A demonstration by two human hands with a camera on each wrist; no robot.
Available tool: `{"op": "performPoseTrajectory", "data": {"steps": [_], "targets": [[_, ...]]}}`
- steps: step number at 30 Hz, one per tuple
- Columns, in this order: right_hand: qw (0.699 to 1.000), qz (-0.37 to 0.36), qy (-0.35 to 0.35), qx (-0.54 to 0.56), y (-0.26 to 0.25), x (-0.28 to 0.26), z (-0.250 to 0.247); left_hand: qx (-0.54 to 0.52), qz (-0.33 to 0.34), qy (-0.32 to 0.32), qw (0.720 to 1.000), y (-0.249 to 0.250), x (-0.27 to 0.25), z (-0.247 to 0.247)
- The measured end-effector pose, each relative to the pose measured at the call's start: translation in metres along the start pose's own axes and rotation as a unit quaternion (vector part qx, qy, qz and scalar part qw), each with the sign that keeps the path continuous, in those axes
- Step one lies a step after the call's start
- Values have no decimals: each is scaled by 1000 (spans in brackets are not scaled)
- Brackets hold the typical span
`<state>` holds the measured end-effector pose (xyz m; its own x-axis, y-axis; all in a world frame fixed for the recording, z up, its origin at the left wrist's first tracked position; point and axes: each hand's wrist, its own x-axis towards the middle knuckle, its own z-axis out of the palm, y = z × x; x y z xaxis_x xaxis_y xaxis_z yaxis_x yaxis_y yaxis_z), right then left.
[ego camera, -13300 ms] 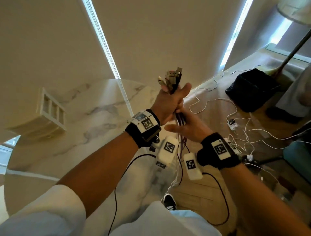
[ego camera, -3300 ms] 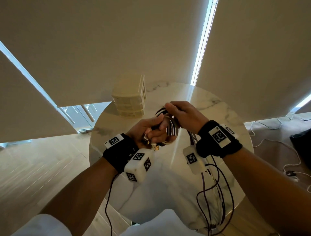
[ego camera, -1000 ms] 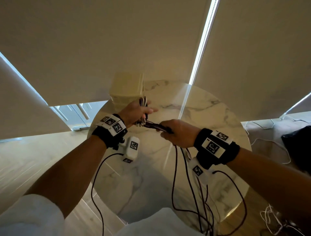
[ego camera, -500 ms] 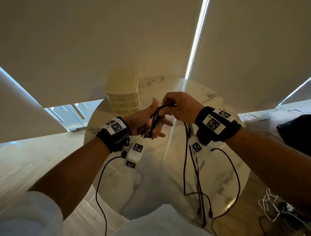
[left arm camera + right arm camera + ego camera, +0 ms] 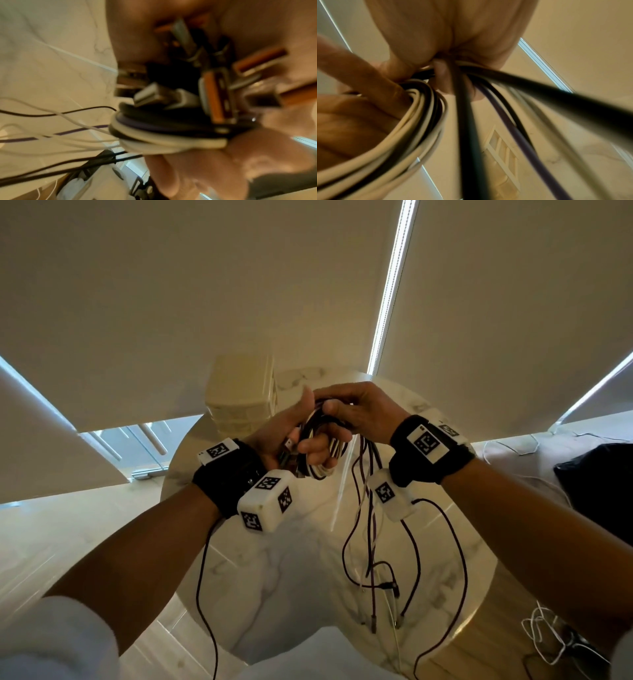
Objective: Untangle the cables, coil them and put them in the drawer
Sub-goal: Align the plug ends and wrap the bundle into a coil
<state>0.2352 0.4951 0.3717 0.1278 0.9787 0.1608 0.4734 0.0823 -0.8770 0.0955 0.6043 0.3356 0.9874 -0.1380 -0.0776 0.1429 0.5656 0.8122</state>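
A: Nearest the body, what hangs below the fingers?

B: The loose cable tails, black, purple and white, drop from under the right hand and trail down over the marble table, their plug ends lying near its close edge.

A: And the hands themselves?

B: The left hand has its fingers curled through a coil of cables, white and dark loops bundled together, thumb raised above it. In the left wrist view the USB plugs bunch against the palm just above the loops, though that picture is blurred. The right hand's fingers are bent over the top of the same coil, pinching the strands where they leave it; the right wrist view shows the strands fanning out from between those fingers.

A: So both hands are grasping?

B: Yes, both are gripping the cables, fingertips nearly touching each other.

A: Beyond the fingers?

B: A cream drawer unit stands on the table's far side, just past the left thumb, apart from the coil. I cannot tell whether any drawer is open. Behind it hang pale roller blinds.
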Motion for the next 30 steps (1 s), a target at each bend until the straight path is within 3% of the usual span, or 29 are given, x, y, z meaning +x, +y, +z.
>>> {"op": "performPoseTrajectory", "data": {"steps": [8, 13, 17, 20, 25, 30], "targets": [[997, -3, 1, 73, 1, 1, -5, -5, -24, -9, 1000, 9, 2, 4], [998, -3, 26, 56, 10, -1, -10, -99, 21, -30, 994, 14, 0, 3], [999, 33, 14, -4, 22, -9, 7, -140, 47, 53, 988, 10, -1, 3], [992, 65, 3, 108, 27, -10, 19, -170, 79, 62, 980, 2, -1, 6], [981, 78, 108, 140, 19, -8, 26, -200, 117, 61, 971, -2, -3, 8], [971, 73, 120, 192, 15, -7, 27, -252, 135, 43, 957, -6, 1, 12]]}}
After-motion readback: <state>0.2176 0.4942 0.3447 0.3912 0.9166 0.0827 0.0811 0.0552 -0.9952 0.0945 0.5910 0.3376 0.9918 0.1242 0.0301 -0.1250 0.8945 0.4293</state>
